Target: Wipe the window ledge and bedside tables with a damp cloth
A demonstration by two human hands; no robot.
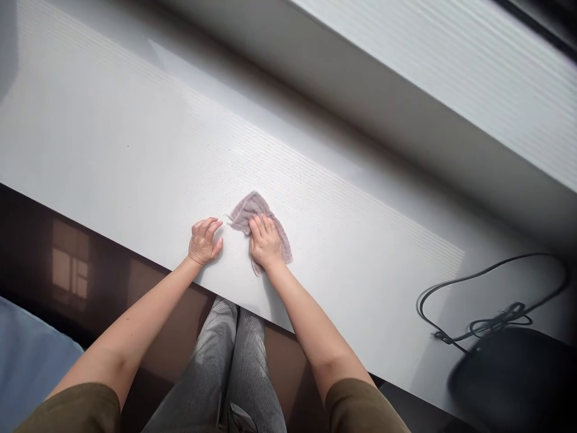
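One cloth (250, 207) is held down by the right hand (267, 243), left hand (202, 243) loosely open, dark bag (509, 379) hiding its contents.

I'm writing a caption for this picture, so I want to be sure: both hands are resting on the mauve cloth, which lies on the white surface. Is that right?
Not quite: in the head view only the right hand is resting on the mauve cloth, which lies on the white surface. The left hand is beside the cloth, apart from it.
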